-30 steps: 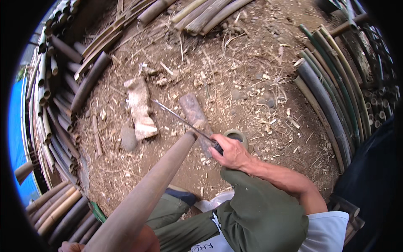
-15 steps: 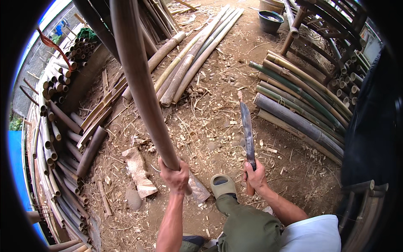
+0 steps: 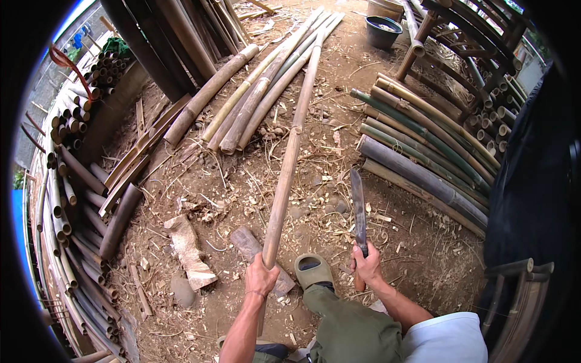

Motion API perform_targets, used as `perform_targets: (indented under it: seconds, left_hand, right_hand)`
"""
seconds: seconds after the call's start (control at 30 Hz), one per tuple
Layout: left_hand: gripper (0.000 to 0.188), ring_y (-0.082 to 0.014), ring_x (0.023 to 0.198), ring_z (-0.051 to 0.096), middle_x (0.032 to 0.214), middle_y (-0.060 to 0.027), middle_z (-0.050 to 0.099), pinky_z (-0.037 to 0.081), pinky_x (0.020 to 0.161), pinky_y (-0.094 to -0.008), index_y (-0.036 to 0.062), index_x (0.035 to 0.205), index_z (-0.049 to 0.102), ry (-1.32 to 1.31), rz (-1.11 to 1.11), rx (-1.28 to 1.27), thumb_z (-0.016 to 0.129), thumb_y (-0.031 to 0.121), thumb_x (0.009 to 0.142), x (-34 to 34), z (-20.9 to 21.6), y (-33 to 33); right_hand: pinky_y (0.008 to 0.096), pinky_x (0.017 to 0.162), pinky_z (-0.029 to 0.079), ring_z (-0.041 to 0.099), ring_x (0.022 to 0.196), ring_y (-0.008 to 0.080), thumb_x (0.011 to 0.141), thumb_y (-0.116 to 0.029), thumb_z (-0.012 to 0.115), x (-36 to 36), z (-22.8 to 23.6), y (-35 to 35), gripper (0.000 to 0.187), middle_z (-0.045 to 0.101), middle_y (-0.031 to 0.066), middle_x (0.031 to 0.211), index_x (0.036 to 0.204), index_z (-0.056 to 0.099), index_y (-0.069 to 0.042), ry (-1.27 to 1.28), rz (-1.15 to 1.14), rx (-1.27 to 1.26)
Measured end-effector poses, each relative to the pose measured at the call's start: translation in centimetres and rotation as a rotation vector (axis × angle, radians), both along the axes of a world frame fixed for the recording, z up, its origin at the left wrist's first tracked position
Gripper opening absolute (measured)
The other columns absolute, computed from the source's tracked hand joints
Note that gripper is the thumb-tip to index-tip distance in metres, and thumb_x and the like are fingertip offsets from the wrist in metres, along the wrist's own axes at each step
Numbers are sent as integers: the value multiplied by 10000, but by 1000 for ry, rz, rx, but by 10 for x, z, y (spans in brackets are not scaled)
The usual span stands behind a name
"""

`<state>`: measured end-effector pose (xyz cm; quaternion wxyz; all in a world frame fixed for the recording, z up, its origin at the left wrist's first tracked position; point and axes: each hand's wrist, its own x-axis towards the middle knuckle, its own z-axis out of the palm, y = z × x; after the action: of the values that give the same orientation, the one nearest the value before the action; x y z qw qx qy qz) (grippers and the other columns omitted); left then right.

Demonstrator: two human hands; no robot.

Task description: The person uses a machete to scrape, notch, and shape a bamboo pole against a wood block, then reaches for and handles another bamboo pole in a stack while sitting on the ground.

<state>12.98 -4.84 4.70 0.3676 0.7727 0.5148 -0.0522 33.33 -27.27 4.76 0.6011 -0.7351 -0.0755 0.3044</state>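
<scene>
My left hand [image 3: 261, 277] is wrapped round the near part of a long bamboo pole [image 3: 285, 187]. From my fist the pole slants away to the far middle, its far end over or against other bamboo poles [image 3: 257, 100] on the ground. A short piece of it sticks out below my fist. In my right hand [image 3: 367, 266] is a machete [image 3: 359, 209], gripped by its handle, blade pointing up and away. The blade is apart from the pole. Between my hands a clog-shod foot [image 3: 313, 270] rests on the ground. Beside my left hand lies a short log [image 3: 245, 242].
A pale chopped wood block [image 3: 186, 251] and a stone [image 3: 181, 291] lie to the left. Bamboo stacks line the left side, and another bamboo pile [image 3: 423, 151] sits at right. A dark bucket [image 3: 382, 33] stands at the far right. Wood chips litter the dirt.
The bamboo pole has swung down from a raised, steep position and over to the right. My left hand keeps its grip on it. The machete stays in my right hand, nearly unmoved.
</scene>
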Motion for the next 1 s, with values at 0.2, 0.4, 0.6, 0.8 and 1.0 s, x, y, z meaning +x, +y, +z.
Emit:
perform_targets:
  seconds: [0.2,0.4,0.6,0.8,1.0]
  left_hand:
    - [744,-358,1220,476,1376,-198,455,461,961,-478,31,1342,497,61,-37,283,803,378,759,6,-49,22]
    - [794,-367,1143,501,1257,-176,500,433,967,-459,22,1319,467,212,171,349,837,424,743,-88,-69,-26]
    - [572,-330,914,621,1014,-174,611,502,788,-427,-19,1227,546,-63,49,169,782,333,843,-119,-65,-37]
    - [484,-201,595,649,1003,-172,671,565,537,-306,-9,1262,531,-691,242,-989,465,418,1045,-10,12,3]
    - [531,-181,577,631,871,-126,609,521,414,-293,63,1318,440,-800,419,-1532,314,509,1059,20,50,-14]
  right_hand:
    - [273,420,453,531,477,93,995,-177,580,3,-17,1,206,544,17,683,1071,545,11,26,22,-60]
    - [304,474,476,586,544,126,978,-219,609,7,-25,-2,256,574,30,670,1091,577,8,16,59,-114]
    - [388,628,493,629,707,238,880,-166,664,17,-10,13,353,638,128,843,1182,596,6,-693,240,-328]
    - [402,705,507,637,822,276,891,-212,638,38,32,45,401,639,181,980,1225,585,4,-508,366,-399]
    - [440,716,535,664,808,373,950,-377,612,40,66,72,434,647,187,942,1162,592,1,-885,514,-196]
